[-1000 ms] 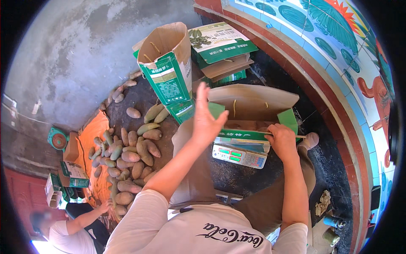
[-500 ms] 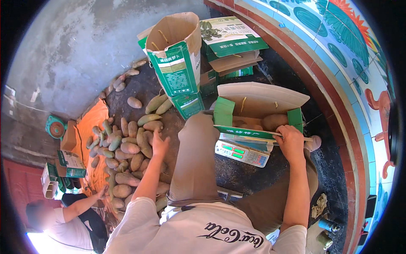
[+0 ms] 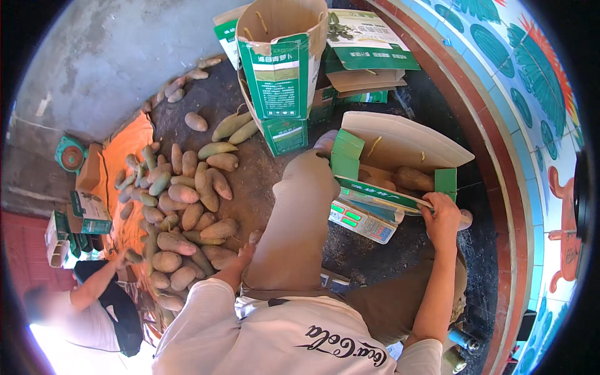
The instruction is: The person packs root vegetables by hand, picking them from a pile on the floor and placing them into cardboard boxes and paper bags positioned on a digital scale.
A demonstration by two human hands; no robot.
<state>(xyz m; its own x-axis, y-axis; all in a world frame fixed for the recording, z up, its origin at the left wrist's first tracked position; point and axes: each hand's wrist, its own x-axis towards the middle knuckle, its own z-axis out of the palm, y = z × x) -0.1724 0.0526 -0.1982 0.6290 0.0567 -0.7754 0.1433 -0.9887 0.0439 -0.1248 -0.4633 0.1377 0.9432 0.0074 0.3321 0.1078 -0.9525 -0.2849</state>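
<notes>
The open green-and-brown cardboard box [image 3: 400, 165] stands upright on a scale, some brown tubers inside; its near flap lies under the right-hand fingers [image 3: 437, 209].

The heap of brown-green oval tubers [image 3: 181, 219] lies just beside the left-hand fingers [image 3: 253, 240].

**Left hand lowered to the fruit pile**

The left hand [image 3: 250, 245] was raised in the air above the open carton [image 3: 400, 164] one second ago, fingers spread. Half a second ago it had dropped to the left, beside the knee. It is now lower and nearer the body, at the near edge of the pile of mangoes [image 3: 181, 206], partly hidden behind the left knee [image 3: 309, 178]. The head view has tilted: the upright green-and-brown carton [image 3: 281, 69] now sits higher in the frame. At far left, the other person's hand [image 3: 117, 257] has reached toward the pile.
</notes>
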